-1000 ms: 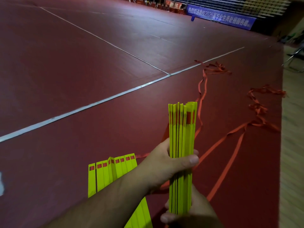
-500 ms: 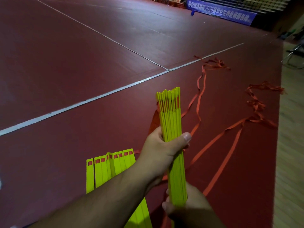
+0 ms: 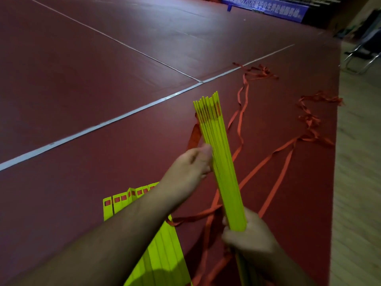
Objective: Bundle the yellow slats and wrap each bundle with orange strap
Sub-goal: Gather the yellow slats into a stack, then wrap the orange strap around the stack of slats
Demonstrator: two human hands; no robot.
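A bundle of yellow slats (image 3: pixel 218 153) stands nearly upright in front of me, its top leaning left, with orange strap showing between the slat tips. My right hand (image 3: pixel 249 238) grips the bundle's lower end. My left hand (image 3: pixel 187 170) holds it at mid-length from the left, with the thumb lying along its left edge and the fingers passing behind. A second set of yellow slats (image 3: pixel 162 252) lies fanned flat on the floor, partly hidden under my left forearm. Loose orange strap (image 3: pixel 268 159) trails from the bundle across the floor to tangled heaps at the right.
The floor is dark red sports matting (image 3: pixel 82 89) crossed by white lines (image 3: pixel 115 120). A pale wooden strip (image 3: pixel 358 182) runs along the right. A metal chair (image 3: pixel 358 58) stands at the far right and a blue banner (image 3: pixel 266 7) at the back.
The bundle's top has tilted to the left. My left thumb has come off the front of the bundle and now sits at its left edge. My right hand keeps its grip.
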